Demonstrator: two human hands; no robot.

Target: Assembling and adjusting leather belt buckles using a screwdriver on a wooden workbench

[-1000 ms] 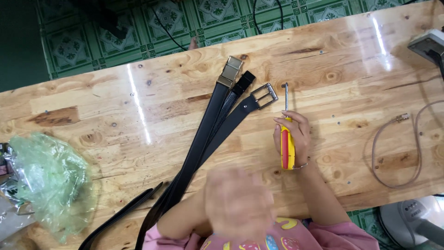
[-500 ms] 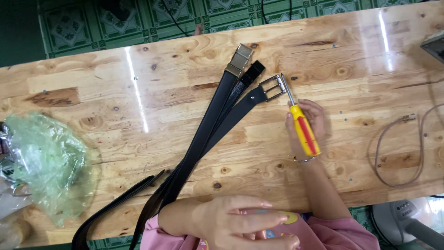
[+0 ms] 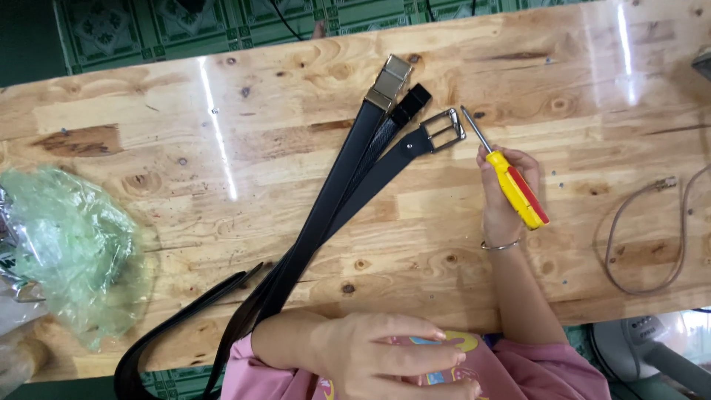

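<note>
head: screwdriver point(image 3: 516, 188) in right hand point(image 3: 501, 194)

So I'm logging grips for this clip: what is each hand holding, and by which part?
The right hand holds a screwdriver by its yellow and red handle. The left hand holds nothing.
</note>
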